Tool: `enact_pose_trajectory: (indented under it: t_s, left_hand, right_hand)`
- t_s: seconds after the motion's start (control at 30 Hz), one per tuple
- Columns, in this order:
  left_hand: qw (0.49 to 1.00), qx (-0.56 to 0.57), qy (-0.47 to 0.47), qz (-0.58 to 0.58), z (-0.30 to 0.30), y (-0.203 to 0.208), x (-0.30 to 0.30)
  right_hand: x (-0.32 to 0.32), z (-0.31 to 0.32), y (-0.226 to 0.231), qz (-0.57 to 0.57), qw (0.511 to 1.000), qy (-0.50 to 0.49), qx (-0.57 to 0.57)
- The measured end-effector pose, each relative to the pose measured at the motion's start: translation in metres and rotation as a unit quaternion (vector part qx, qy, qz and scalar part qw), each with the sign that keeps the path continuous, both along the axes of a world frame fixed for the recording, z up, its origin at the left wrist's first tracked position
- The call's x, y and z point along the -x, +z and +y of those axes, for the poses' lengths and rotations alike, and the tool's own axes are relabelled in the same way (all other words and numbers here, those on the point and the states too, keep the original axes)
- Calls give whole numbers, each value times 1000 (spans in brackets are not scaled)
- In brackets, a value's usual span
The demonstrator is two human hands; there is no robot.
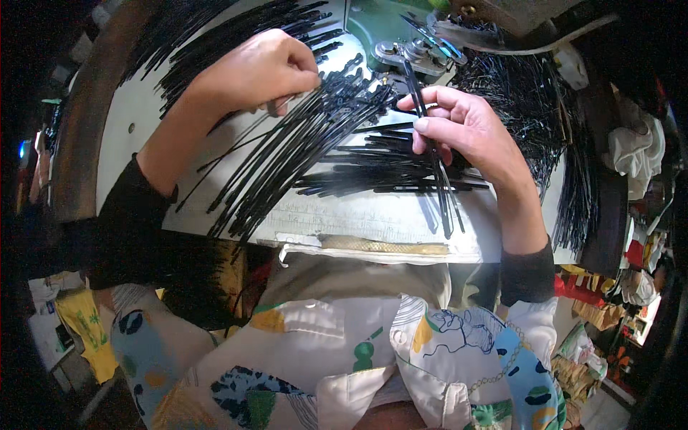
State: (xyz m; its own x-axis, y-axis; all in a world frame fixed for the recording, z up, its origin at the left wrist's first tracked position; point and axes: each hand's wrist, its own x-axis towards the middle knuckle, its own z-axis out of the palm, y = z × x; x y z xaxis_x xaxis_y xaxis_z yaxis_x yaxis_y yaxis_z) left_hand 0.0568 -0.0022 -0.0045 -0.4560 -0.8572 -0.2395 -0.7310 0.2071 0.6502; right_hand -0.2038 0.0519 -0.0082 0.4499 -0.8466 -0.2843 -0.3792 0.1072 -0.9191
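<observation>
Thin black straps lie in a fanned bundle (287, 158) on a white tabletop between my hands. My left hand (261, 68) is closed over the upper left side of this bundle, its fingertips curled in. What it pinches is hidden, though a thin strap runs down from beneath it. My right hand (462, 125) grips a couple of long black straps (438, 183) between thumb and fingers. Their upper ends reach up to the metal parts (412, 57) of a green machine (365, 21), and their lower ends hang over the table. More black straps (351, 168) lie crosswise behind them.
A large tangled heap of black straps (516, 93) covers the table's right side. Another spread pile (208, 64) lies at the far left. A printed ruler scale (322, 213) and a tan strip (383, 246) run along the near edge. White cloth (634, 147) hangs at right.
</observation>
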Motion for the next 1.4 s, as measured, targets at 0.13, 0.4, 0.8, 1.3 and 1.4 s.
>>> enact_pose_trajectory:
  t_s: [0.13,0.4,0.8,1.3,1.4]
  left_hand:
    - [999,16,3,50,-1,6,10]
    - [943,-14,102,316,12,-17,49]
    - [901,-112,89,409,13,-17,68]
    - [897,-62,112,422,7,-16,79]
    - [890,-69,116,435,8,-12,82]
  right_hand:
    - [-2,1,-1,-24,1000,-12,-16]
    - [-3,3,-7,-69,997,-31,-15]
    - [-6,2,-3,-98,994,-47,-18]
    - [-8,-2,-4,-131,989,-65,-3]
    - [-10,-1,-3,-136,988,-77,4]
